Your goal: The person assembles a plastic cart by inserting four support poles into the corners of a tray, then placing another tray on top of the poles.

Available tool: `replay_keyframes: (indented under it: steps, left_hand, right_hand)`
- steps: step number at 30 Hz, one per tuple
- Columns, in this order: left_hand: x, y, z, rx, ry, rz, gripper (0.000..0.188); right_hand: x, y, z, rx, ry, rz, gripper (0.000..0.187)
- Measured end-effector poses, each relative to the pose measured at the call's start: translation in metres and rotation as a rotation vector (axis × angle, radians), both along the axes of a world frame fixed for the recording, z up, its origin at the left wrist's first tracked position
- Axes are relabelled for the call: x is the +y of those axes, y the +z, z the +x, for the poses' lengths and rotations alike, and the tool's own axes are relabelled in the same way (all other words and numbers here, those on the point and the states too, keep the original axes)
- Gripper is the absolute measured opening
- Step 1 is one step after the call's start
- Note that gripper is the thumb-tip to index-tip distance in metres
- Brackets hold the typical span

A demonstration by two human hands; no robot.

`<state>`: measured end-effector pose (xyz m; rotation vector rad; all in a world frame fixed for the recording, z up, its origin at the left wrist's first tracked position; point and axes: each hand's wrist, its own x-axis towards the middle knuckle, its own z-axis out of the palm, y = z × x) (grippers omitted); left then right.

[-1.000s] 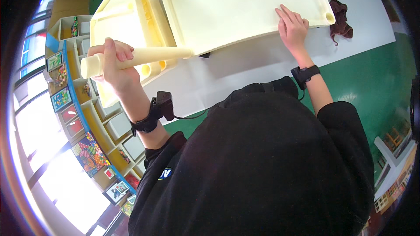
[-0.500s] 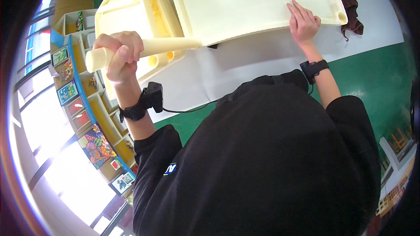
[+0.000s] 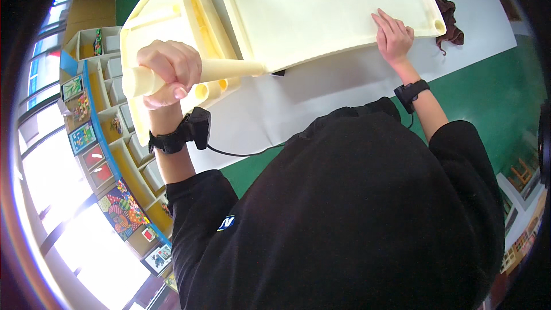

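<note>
My left hand (image 3: 175, 69) is wrapped round a cream plastic table leg (image 3: 232, 69), near its free end. The leg's other end meets the near left corner of a cream tabletop (image 3: 321, 6), which lies underside up with a raised rim. Along the near edge, toward the right, my right hand (image 3: 396, 40) rests on the tabletop with its fingers stretched out. A round socket shows bare in the corner beyond that hand. Left of the tabletop is another cream plastic piece (image 3: 158, 31), partly hidden behind my left hand. Tube ends (image 3: 202, 91) show under the leg.
A white table (image 3: 310, 95) carries these pieces. On it, past the right corner, lies a crumpled brown cloth (image 3: 450, 20). Shelves with framed pictures (image 3: 123, 209) line the left side, by bright windows. Green floor (image 3: 485, 92) shows at the right.
My left hand has shifted round the leg, its thumb now lower and pointing right. The whole view has moved slightly. My right hand stays on the tabletop.
</note>
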<state>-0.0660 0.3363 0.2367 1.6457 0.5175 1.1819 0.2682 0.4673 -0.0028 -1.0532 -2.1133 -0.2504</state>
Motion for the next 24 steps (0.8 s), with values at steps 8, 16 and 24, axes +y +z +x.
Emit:
replay_keyframes:
  steps: [8, 16, 24]
  left_hand:
    - [0.005, 0.004, -0.001, -0.132, -0.226, 0.014, 0.028]
    - [-0.002, 0.003, 0.004, -0.201, -0.381, 0.009, 0.028]
    - [-0.008, 0.015, -0.008, -0.019, -0.294, -0.116, 0.025]
  right_hand:
    - [0.003, 0.018, -0.003, -0.065, 0.020, -0.047, 0.028]
    - [-0.016, 0.026, 0.003, -0.063, 0.044, -0.152, 0.027]
    - [-0.010, 0.036, -0.005, -0.026, 0.046, -0.151, 0.030]
